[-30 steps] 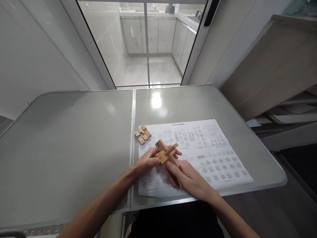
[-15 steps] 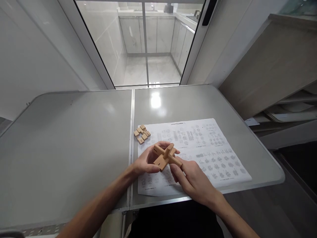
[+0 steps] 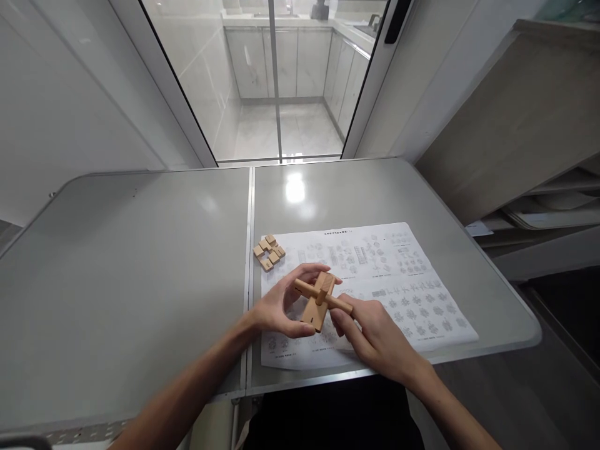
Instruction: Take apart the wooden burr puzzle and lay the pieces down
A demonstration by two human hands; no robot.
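A wooden interlocking puzzle (image 3: 315, 310), made of crossed pieces, is held above the printed sheet. My left hand (image 3: 287, 306) wraps round its left side, with the thumb at the near end of the flat piece and fingers at the far end. The thumb and fingers of my right hand (image 3: 368, 328) pinch the end of the bar that sticks out to the right. Small dark marks show on the flat piece. Beyond my left hand, several small wooden pieces (image 3: 269, 245) form a ring at the sheet's upper left corner.
The white sheet (image 3: 422, 269), printed with rows of small diagrams, lies on the right half of the grey table (image 3: 178, 250). A metal seam (image 3: 249, 250) divides the tabletop. Behind stands a glass door (image 3: 300, 87); a shelf unit (image 3: 515, 125) is on the right.
The wooden puzzle has turned and tilted between my hands, so its flat piece now stands steeper. Both hands have shifted slightly right with it. The ring of pieces has stayed put.
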